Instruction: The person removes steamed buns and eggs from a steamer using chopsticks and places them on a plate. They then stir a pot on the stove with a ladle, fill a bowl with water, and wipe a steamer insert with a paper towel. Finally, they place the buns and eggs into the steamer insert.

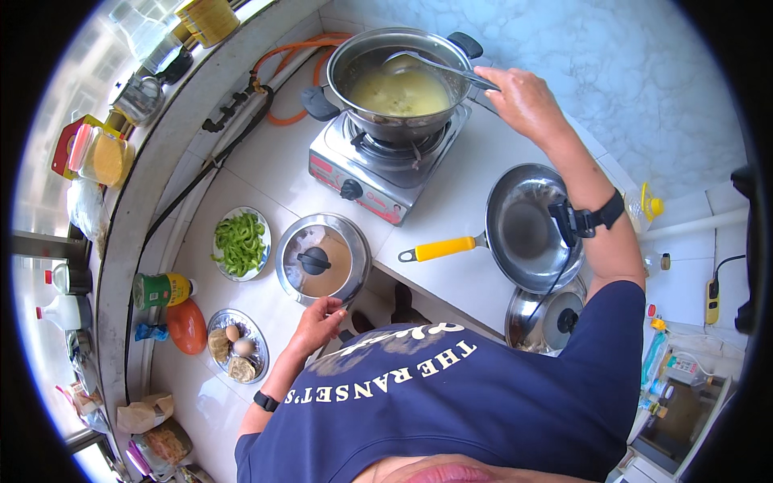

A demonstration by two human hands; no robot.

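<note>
My right hand [524,104] grips the dark handle of a metal ladle [435,63], whose bowl is inside a two-handled steel pot [395,124]. Pale yellow liquid [401,93] with bits in it fills the lower part of the pot, which sits on a portable gas stove [374,169]. My left hand [320,325] has its fingers loosely bent beside the lower rim of a glass pot lid [323,259] with a black knob. Whether it touches the rim, I cannot tell. A plate of sliced green vegetable [240,243], perhaps peppers, lies left of the lid.
A wok [525,223] with a yellow handle lies under my right forearm, partly over another glass lid [543,317]. At left are a metal plate [256,347] with eggs, an orange-red oval item [186,326] and a green-yellow container [163,290]. An orange hose [284,121] runs behind the stove.
</note>
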